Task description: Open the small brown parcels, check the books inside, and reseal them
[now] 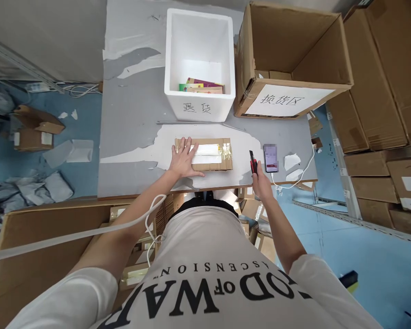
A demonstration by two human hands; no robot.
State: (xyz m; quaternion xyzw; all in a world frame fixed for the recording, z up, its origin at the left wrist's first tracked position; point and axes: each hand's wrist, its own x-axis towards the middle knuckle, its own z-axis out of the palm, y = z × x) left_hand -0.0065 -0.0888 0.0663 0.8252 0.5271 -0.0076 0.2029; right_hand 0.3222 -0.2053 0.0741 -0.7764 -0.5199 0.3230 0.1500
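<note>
A small brown cardboard box (226, 157) with a white label and shiny clear tape lies flat on the table near its front edge. My left hand (183, 160) rests on the box's left end, fingers spread, pressing from above. To the right of the box, my right hand (262, 183) is closed around a red and black utility knife (253, 162), its dark tip pointing away from me. The knife is apart from the box. A phone (271, 158) with a lit screen and a white cable lies just right of the knife.
A white foam box (199, 103) holding several colourful flat packs stands behind the cardboard box. Beside it is a large open carton (294, 98) with a handwritten sign. Torn paper scraps (292, 161) lie at right. Below left, a big carton (55, 246) holds several parcels.
</note>
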